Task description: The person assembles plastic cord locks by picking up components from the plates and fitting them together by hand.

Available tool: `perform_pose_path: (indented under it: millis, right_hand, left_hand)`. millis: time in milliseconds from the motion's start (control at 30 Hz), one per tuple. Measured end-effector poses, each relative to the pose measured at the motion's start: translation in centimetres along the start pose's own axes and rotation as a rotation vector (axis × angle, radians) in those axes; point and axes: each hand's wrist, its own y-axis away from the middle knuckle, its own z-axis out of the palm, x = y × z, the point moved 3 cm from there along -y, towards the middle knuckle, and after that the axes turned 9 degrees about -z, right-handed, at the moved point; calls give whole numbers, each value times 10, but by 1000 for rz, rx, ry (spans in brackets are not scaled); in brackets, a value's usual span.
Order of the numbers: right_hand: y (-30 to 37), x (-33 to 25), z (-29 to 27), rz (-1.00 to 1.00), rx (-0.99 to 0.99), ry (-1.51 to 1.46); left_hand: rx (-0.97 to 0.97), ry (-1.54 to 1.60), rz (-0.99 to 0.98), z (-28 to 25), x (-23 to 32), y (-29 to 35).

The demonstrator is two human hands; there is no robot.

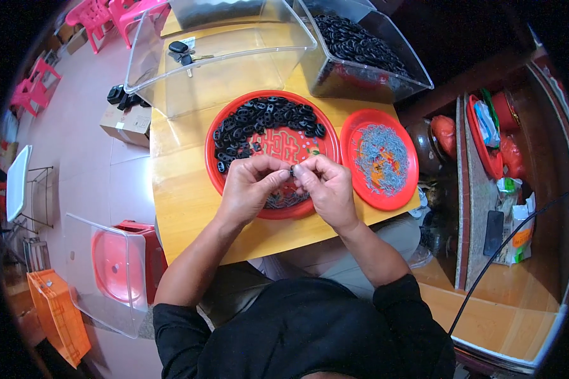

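Observation:
Over the large red round tray (212,180), my left hand (250,186) and my right hand (330,189) meet fingertip to fingertip. Both are closed in a pinch on a small black plastic piece (291,171), mostly hidden by the fingers. Whether a thin grey pin is also between them, I cannot tell. Many black oval pieces with holes (269,114) lie heaped along the tray's far and left sides. Thin grey pins or screws (287,201) lie at its near side, below my hands. To the right, a smaller red plate (352,186) bears a spread of similar grey pins (379,155).
Behind the tray stand a clear plastic bin (221,69) and another bin (385,88) full of black pieces. Keys (186,57) show through the clear plastic. An open shelf (461,208) is at right. A cardboard box (128,124) and red stool (117,268) stand left of the table.

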Motion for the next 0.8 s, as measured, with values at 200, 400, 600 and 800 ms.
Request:
perform_pose_path:
  millis: [200,400,600,800]
  right_hand:
    - [-5,0,-10,-55,-13,67]
    - [-4,6,-29,-27,95,-31]
    - [2,7,-36,-64,97,86]
    - [4,11,-34,-57,98,95]
  left_hand:
    - [26,-140,63,0,-1,-3]
    - [239,-867,434,13,3,-7]
    - [209,-1208,424,22,-1,-14]
    - [232,-1110,412,16,-3,-19]
